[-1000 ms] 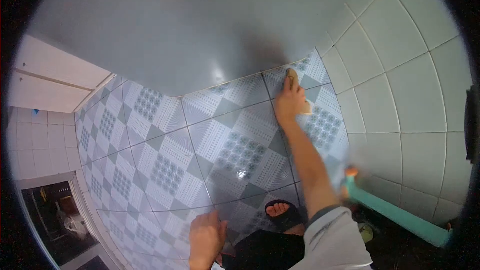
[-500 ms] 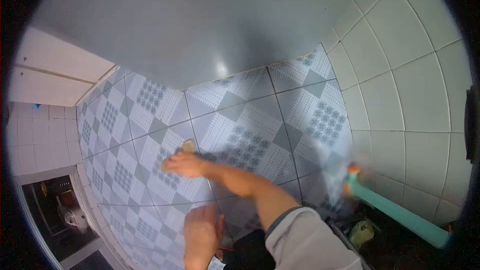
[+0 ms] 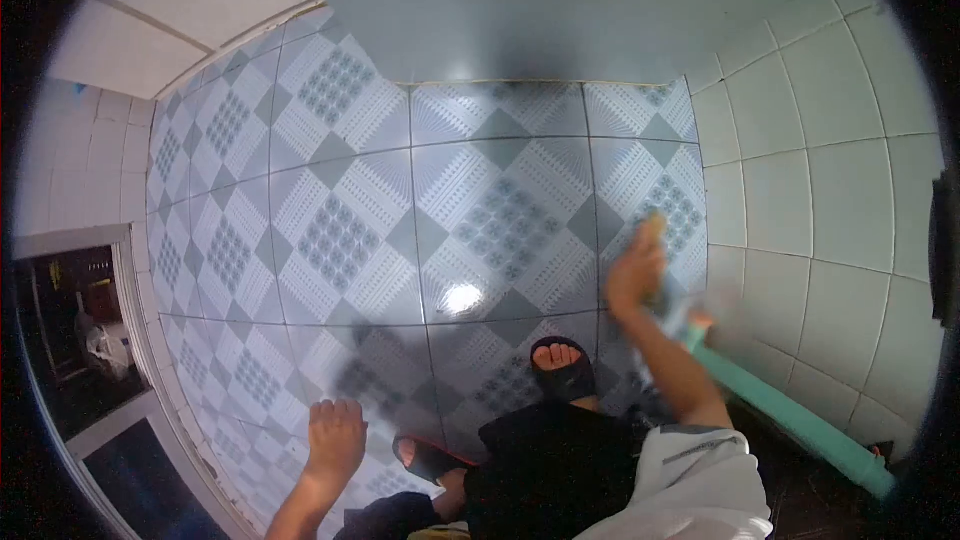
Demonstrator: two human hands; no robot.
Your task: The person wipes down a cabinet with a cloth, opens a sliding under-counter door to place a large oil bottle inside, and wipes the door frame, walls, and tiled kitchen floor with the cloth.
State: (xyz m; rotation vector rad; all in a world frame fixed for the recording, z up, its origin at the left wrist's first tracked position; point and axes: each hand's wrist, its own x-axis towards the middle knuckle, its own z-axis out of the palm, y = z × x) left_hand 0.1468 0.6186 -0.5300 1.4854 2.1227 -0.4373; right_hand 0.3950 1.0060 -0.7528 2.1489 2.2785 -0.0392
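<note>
My right hand (image 3: 636, 275) is pressed down on the patterned tile floor (image 3: 345, 230) at the right, closed around a yellowish sponge-like pad (image 3: 655, 224). Most of the pad is hidden under the palm, and motion blurs it. Whether it is a sponge or a folded cloth I cannot tell. My left hand (image 3: 337, 435) is at the lower left, above the floor, its fingers curled in and nothing visible in them.
A smooth grey panel (image 3: 590, 10) rises at the far side. White wall tiles (image 3: 770, 205) stand to the right, with a green pipe (image 3: 800, 420) near them. My feet in black sandals (image 3: 565, 377) are at the bottom. A framed opening (image 3: 85, 330) is at the left.
My right hand has swept the pad from the left-centre floor across to the right. My left hand has moved left. The view has shifted, and my sandals now show.
</note>
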